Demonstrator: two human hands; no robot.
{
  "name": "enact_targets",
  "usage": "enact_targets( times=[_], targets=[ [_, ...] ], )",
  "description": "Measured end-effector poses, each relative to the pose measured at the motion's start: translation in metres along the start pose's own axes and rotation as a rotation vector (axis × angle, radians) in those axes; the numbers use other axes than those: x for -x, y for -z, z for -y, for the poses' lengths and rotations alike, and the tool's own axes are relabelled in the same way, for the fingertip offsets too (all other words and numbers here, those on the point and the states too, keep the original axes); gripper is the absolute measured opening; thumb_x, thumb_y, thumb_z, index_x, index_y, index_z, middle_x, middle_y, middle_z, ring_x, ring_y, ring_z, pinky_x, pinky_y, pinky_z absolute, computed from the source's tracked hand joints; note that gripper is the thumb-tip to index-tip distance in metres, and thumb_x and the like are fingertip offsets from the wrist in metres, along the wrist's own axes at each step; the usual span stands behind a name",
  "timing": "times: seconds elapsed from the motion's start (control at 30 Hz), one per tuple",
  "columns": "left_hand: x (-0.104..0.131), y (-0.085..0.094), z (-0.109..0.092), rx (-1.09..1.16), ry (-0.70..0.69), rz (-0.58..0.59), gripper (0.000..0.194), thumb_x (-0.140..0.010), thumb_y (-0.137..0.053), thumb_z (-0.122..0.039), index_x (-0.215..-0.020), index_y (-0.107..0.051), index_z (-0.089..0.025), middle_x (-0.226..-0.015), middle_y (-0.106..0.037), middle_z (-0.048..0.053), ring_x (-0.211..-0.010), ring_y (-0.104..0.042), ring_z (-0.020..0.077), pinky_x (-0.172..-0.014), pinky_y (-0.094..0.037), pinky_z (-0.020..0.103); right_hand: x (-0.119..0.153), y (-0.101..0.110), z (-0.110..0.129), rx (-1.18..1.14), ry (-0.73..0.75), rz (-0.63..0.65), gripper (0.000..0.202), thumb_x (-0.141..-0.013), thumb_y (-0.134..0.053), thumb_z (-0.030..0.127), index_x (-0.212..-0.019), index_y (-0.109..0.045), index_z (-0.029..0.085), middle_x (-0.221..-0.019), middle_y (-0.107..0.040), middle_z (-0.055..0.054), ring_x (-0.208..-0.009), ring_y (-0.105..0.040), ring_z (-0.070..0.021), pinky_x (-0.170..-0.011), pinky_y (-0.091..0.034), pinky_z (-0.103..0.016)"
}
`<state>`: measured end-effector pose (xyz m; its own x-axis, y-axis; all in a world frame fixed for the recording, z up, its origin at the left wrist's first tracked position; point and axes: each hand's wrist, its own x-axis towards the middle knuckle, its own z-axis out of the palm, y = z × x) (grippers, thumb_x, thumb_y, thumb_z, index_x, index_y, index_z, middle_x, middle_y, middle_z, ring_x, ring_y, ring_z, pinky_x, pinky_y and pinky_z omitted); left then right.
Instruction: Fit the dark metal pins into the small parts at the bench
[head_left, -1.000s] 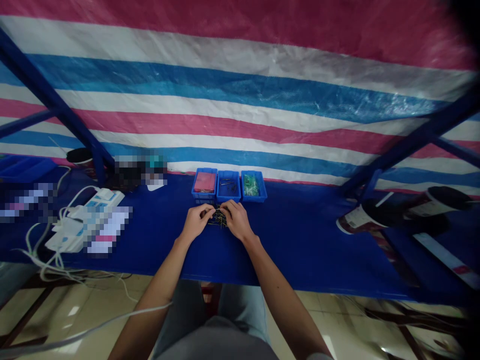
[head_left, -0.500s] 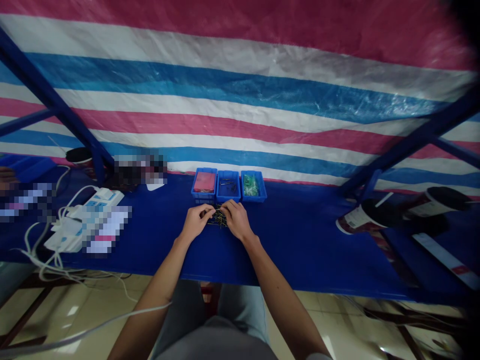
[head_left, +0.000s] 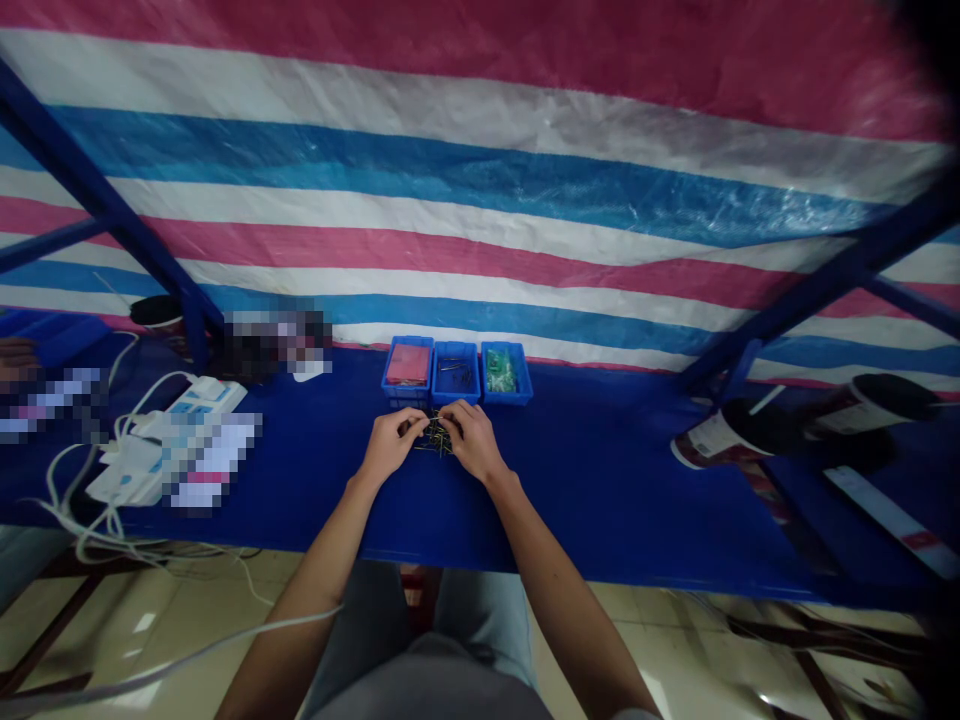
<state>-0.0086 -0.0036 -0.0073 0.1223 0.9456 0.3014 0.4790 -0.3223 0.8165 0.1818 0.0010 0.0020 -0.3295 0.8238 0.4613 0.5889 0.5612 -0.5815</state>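
Note:
A small pile of thin dark and brass-coloured pieces, like screws [head_left: 438, 438], lies on the blue table [head_left: 592, 470] between my hands. My left hand [head_left: 393, 440] is at the pile's left side, thumb and fingers pinched together; what they hold is too small to name. On the right side, my right hand [head_left: 471, 436] has its fingers bent and closed at the pile, their tips partly hidden. Just behind stand three blue bins: one with pink pieces [head_left: 409, 364], one with a few dark thin pieces [head_left: 454, 373], and one with green and clear pieces [head_left: 502, 372].
At left lie a white power strip [head_left: 180, 430] with tangled cables and a blurred-out paper. Another person's hand [head_left: 16, 355] shows at the far left edge. Dark red cups [head_left: 724, 435] stand at the right, near a long white box [head_left: 889, 520]. A striped sheet hangs behind.
Both hands stay at the pile with only slight finger movement. The bins and table items are where they were.

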Motion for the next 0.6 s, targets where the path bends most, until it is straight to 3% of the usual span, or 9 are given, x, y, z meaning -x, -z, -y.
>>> enact_targets(
  times=[0.6],
  targets=[
    [0.0002, 0.0003, -0.0006, -0.003, -0.009, 0.018, 0.023, -0.09, -0.06, -0.037, -0.087, -0.072, -0.017, -0.065, -0.067, 0.0, -0.053, -0.052, 0.011, -0.056, -0.037, 0.021, -0.0007, -0.0002, -0.0013, 0.025, -0.005, 0.009, 0.015, -0.101, -0.047, 0.021, -0.096, -0.061, 0.023, -0.096, -0.069, -0.004, -0.086, -0.061, -0.0189, -0.079, -0.038, -0.032]
  ],
)
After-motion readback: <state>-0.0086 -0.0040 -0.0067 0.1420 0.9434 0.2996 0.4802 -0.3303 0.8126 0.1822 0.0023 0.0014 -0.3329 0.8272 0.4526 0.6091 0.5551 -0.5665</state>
